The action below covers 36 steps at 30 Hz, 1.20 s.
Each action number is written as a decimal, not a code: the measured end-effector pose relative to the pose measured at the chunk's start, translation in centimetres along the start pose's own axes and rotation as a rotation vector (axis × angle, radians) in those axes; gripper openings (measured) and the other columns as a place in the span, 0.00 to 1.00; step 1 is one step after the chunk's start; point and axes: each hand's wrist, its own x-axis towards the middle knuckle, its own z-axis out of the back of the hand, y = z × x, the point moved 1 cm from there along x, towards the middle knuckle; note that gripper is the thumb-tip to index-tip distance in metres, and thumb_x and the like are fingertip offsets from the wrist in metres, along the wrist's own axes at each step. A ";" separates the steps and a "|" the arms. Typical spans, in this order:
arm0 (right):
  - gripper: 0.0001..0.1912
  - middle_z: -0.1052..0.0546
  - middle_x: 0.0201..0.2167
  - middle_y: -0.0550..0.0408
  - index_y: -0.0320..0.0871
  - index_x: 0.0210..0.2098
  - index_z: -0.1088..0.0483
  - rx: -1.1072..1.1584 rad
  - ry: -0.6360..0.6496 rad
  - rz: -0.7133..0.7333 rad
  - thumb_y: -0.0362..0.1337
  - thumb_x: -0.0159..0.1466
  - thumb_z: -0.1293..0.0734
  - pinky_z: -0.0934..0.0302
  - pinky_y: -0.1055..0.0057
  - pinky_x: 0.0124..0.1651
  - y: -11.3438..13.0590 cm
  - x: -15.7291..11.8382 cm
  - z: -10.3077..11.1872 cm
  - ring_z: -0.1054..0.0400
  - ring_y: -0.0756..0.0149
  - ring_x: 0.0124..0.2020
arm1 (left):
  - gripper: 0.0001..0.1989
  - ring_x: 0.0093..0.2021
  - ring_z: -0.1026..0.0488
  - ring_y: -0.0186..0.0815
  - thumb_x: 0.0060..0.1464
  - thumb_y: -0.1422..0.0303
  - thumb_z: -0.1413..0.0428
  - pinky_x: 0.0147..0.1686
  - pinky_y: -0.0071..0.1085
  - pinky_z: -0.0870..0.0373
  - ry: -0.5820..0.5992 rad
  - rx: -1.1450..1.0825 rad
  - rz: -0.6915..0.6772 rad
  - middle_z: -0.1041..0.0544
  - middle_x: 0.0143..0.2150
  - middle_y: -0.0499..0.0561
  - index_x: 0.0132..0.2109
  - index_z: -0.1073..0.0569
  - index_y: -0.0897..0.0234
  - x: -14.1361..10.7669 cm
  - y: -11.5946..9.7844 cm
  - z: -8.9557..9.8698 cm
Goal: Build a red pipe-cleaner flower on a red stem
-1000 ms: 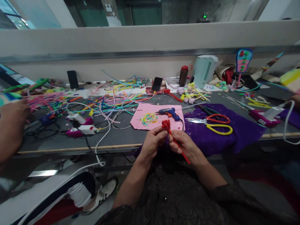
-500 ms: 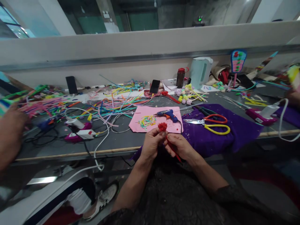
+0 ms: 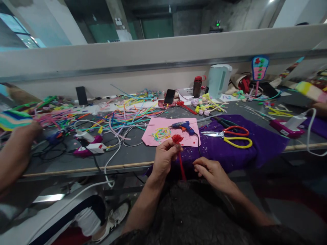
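Note:
My left hand [image 3: 165, 157] pinches a red pipe-cleaner flower [image 3: 177, 138] just under its fluffy head. The flower's red stems [image 3: 182, 166] hang down below my fingers, in front of my dark clothing. To the right, my right hand [image 3: 211, 170] is apart from the flower, thumb and fingers closed together; whether something small is between them I cannot make out. Beyond the flower, a blue glue gun [image 3: 186, 127] lies on a pink sheet [image 3: 167, 122] beside a heap of small yellow and green cut pieces [image 3: 161, 134]. Scissors [image 3: 230, 134] with red and yellow handles rest on a purple cloth [image 3: 265, 146].
Loose pipe cleaners [image 3: 130, 114] cover the table to the left, near power strips [image 3: 89, 148] and trailing cables. A phone [image 3: 169, 96], a bottle [image 3: 197, 86] and a kettle [image 3: 219, 80] stand behind. A co-worker's hand [image 3: 24, 136] holds a striped piece at the left.
My right hand has come away from the red stems, moving right and slightly down. My left hand keeps the flower, and its stems now hang loose. The co-worker's hand at the left has moved rightward.

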 end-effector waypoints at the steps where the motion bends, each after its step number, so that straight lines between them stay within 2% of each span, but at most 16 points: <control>1: 0.08 0.27 0.29 0.56 0.43 0.37 0.30 -0.030 -0.020 0.018 0.37 0.63 0.40 0.40 0.75 0.30 0.2 0.0 0.3 0.33 0.71 0.28 | 0.12 0.14 0.43 0.21 0.40 0.65 0.38 0.14 0.20 0.50 0.010 0.008 0.007 0.27 0.21 0.47 0.25 0.32 0.68 0.0 0.0 -0.1; 5: 0.08 0.28 0.26 0.58 0.43 0.37 0.30 -0.010 -0.044 0.072 0.36 0.63 0.40 0.41 0.75 0.29 1.3 1.1 0.4 0.34 0.72 0.25 | 0.12 0.14 0.43 0.21 0.41 0.64 0.38 0.14 0.20 0.51 0.048 0.037 0.039 0.27 0.21 0.47 0.26 0.30 0.68 -0.2 -0.3 -0.4; 10: 0.06 0.28 0.25 0.59 0.43 0.34 0.31 0.103 -0.033 0.120 0.36 0.62 0.39 0.41 0.76 0.27 1.9 3.0 -0.9 0.34 0.72 0.24 | 0.12 0.14 0.42 0.21 0.42 0.63 0.39 0.14 0.20 0.50 0.049 0.044 0.064 0.27 0.21 0.48 0.28 0.27 0.68 -0.3 -0.5 -0.5; 14: 0.08 0.29 0.22 0.60 0.42 0.32 0.31 0.290 -0.050 0.072 0.40 0.61 0.39 0.43 0.77 0.22 1.7 4.3 -1.7 0.35 0.73 0.19 | 0.12 0.14 0.41 0.22 0.41 0.63 0.38 0.14 0.20 0.50 0.034 -0.039 0.079 0.28 0.21 0.47 0.29 0.27 0.69 0.0 -0.5 -0.5; 18: 0.12 0.29 0.20 0.60 0.41 0.31 0.31 0.521 -0.080 0.005 0.43 0.62 0.40 0.44 0.78 0.20 2.0 5.7 -2.0 0.36 0.74 0.17 | 0.12 0.15 0.43 0.21 0.40 0.63 0.38 0.14 0.19 0.52 0.025 -0.129 0.126 0.36 0.16 0.43 0.30 0.26 0.69 0.4 -0.2 -0.4; 21: 0.13 0.29 0.19 0.61 0.41 0.29 0.32 0.605 -0.071 -0.014 0.45 0.61 0.39 0.43 0.78 0.19 2.6 6.5 -2.4 0.37 0.75 0.16 | 0.12 0.14 0.45 0.21 0.39 0.63 0.37 0.14 0.19 0.52 0.008 -0.166 0.125 0.39 0.15 0.41 0.30 0.26 0.68 0.5 0.1 -0.3; 25: 0.12 0.30 0.18 0.62 0.41 0.27 0.34 0.623 -0.038 0.002 0.44 0.58 0.36 0.41 0.79 0.19 3.3 6.8 -3.0 0.37 0.76 0.15 | 0.13 0.15 0.44 0.22 0.37 0.64 0.36 0.15 0.21 0.50 -0.015 -0.169 0.085 0.37 0.16 0.42 0.30 0.25 0.68 0.5 0.4 -0.3; 33: 0.14 0.32 0.16 0.63 0.40 0.26 0.35 0.704 0.026 -0.061 0.45 0.59 0.37 0.47 0.82 0.14 3.0 6.4 -3.0 0.41 0.79 0.12 | 0.13 0.15 0.44 0.21 0.40 0.64 0.38 0.14 0.19 0.53 0.064 -0.188 0.157 0.35 0.18 0.43 0.33 0.26 0.69 0.3 0.7 0.6; 36: 0.15 0.32 0.15 0.62 0.40 0.26 0.35 0.743 0.065 -0.093 0.46 0.58 0.36 0.48 0.83 0.13 2.9 6.4 -3.1 0.41 0.80 0.11 | 0.14 0.15 0.45 0.21 0.38 0.65 0.37 0.14 0.19 0.52 0.041 -0.197 0.177 0.34 0.17 0.43 0.32 0.26 0.69 0.3 0.8 0.7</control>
